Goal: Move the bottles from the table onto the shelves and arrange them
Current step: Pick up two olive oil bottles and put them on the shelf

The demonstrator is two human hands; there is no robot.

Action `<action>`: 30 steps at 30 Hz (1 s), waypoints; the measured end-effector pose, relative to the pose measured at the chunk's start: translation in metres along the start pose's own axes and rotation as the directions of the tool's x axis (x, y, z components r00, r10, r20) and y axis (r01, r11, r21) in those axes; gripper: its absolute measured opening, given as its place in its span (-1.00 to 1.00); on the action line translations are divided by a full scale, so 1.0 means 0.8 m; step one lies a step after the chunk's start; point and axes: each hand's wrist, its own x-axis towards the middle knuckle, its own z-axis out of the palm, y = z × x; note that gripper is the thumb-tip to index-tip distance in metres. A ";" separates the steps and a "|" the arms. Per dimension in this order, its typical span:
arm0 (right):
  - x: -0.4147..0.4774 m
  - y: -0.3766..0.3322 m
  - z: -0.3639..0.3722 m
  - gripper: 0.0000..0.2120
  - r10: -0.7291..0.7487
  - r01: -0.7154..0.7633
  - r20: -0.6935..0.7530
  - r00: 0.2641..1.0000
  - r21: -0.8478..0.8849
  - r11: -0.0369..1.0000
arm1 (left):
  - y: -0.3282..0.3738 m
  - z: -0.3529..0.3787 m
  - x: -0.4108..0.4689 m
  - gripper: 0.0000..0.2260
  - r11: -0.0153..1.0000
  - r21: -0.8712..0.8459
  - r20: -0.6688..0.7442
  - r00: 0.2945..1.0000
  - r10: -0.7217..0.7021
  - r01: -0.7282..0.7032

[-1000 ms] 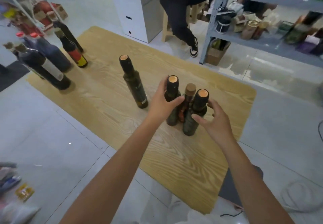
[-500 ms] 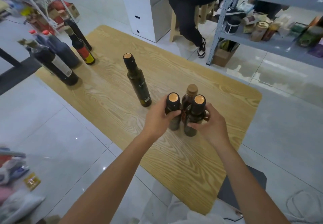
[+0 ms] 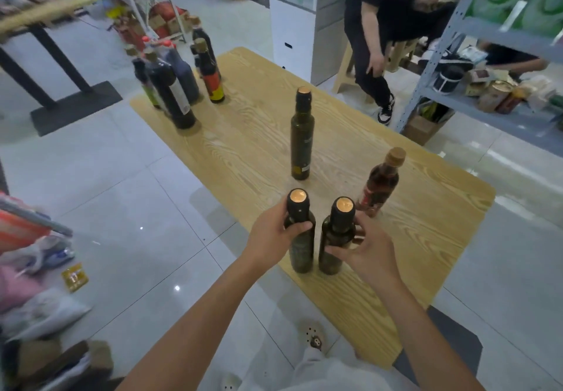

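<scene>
Left hand (image 3: 271, 235) gripped the left bottle (image 3: 301, 252); right hand (image 3: 370, 252) gripped the right bottle (image 3: 332, 253). Both bottles upright, at the table's (image 3: 411, 238) near edge.

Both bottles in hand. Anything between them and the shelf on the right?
Yes. With the left-hand bottle and right-hand bottle gripped, the cork-capped reddish bottle stands on the table just beyond the right hand, on the line toward the grey shelf. The tall bottle straight ahead is off that line.
</scene>
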 end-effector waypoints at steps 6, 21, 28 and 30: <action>-0.031 -0.066 0.070 -0.41 -0.051 0.043 0.114 0.992 0.067 0.997 | -0.044 -0.107 -0.079 -0.63 0.986 -0.140 -0.175 0.977 -0.119 0.095; -0.107 -0.415 0.311 -0.48 -0.580 0.365 0.321 0.749 0.531 0.765 | -0.078 -0.440 -0.316 -0.75 0.998 -0.021 -0.776 0.630 0.021 -0.059; -0.121 -0.589 0.399 -0.55 -0.784 0.374 0.349 0.513 0.731 0.570 | -0.069 -0.565 -0.391 -0.73 0.997 0.065 -0.938 0.337 0.076 -0.042; -0.124 -0.633 0.424 -0.52 -0.825 0.364 0.339 0.452 0.775 0.517 | -0.067 -0.596 -0.401 -0.73 0.994 0.108 -0.959 0.263 0.104 -0.002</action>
